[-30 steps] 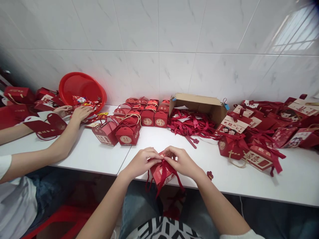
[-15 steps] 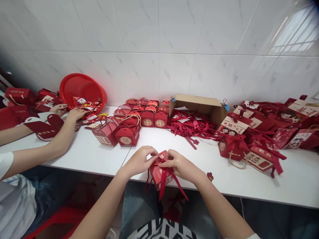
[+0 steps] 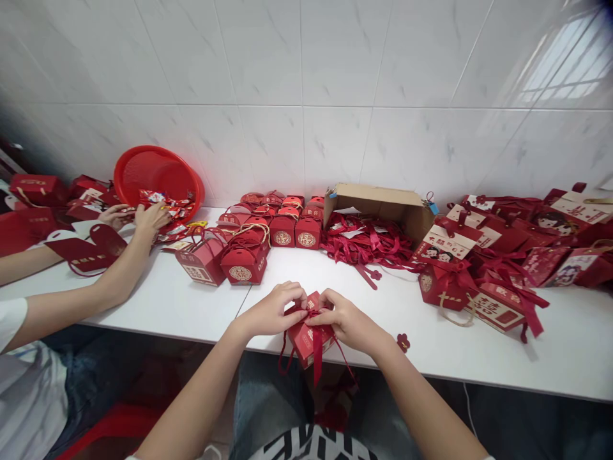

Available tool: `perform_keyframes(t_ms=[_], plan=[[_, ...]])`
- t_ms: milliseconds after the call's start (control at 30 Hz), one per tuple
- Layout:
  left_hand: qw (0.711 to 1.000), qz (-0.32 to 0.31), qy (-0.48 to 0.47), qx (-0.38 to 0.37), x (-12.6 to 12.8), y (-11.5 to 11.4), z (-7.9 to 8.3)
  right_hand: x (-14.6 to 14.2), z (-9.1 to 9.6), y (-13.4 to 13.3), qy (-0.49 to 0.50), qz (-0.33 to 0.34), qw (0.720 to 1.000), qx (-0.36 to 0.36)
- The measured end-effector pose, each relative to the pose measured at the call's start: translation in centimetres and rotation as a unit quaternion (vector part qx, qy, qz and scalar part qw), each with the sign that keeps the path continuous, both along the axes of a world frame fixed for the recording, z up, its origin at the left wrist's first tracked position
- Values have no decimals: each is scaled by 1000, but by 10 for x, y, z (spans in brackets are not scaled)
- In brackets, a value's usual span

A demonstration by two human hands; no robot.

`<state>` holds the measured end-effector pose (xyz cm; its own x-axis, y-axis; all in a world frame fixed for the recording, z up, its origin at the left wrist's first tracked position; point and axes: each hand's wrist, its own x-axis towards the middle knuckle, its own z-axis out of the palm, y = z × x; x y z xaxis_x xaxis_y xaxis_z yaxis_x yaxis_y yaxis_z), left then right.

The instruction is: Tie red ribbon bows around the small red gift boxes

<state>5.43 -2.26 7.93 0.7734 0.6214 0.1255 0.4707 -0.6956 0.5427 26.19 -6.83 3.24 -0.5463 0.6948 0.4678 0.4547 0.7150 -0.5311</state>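
A small red gift box (image 3: 305, 343) sits at the table's front edge, in front of me, with a dark red ribbon (image 3: 317, 354) gathered at its top and its tails hanging over the front. My left hand (image 3: 276, 309) pinches the ribbon at the knot from the left, thumb against fingers. From the other side my right hand (image 3: 348, 319) is closed on the ribbon too, its fingertips close to the left ones. The fingers partly cover the knot. On the table to the right lies a dark red flower-shaped tag (image 3: 403, 342).
Finished-looking red boxes (image 3: 244, 259) stand in rows behind. A cardboard box (image 3: 378, 195) spills red ribbons (image 3: 366, 239). Ribboned boxes (image 3: 500, 300) pile up at right. At left, a co-worker's hands (image 3: 152, 217) reach toward candy by a tipped red basket (image 3: 158, 160).
My fingertips have shifted slightly around the knot, and the hanging ribbon tails have swung and changed position. The co-worker's nearer hand has lifted a little at the candy.
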Motion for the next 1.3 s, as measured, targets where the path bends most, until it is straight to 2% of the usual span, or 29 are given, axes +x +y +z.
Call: perform_keyframes(t_ms=[100,300,400,533,600,733,867,1100,1300], plan=[[1000,-20,12,-20,0,3,-3,0,-2,1,-1,-2,1000,9],[993,-64,-52,-85,1,7,-12,-1,-4,1,25,9,1000,13],[997,-32,-39,-51,2,8,-13,-1,-4,0,31,13,999,17],[998,28,16,52,2,9,-10,-1,-6,0,32,11,999,8],[997,33,14,64,1,9,-10,-1,-6,1,43,13,999,8],[997,54,-62,-3,1,6,-15,0,-2,0,98,4,995,-12],[988,73,-118,-60,2,1,-19,-2,4,-3,171,-49,982,-59],[983,64,-155,-70,8,-9,-21,-6,7,1,200,-104,972,-69],[983,32,-160,-81,7,-9,-16,-2,4,2,187,-99,974,-73]])
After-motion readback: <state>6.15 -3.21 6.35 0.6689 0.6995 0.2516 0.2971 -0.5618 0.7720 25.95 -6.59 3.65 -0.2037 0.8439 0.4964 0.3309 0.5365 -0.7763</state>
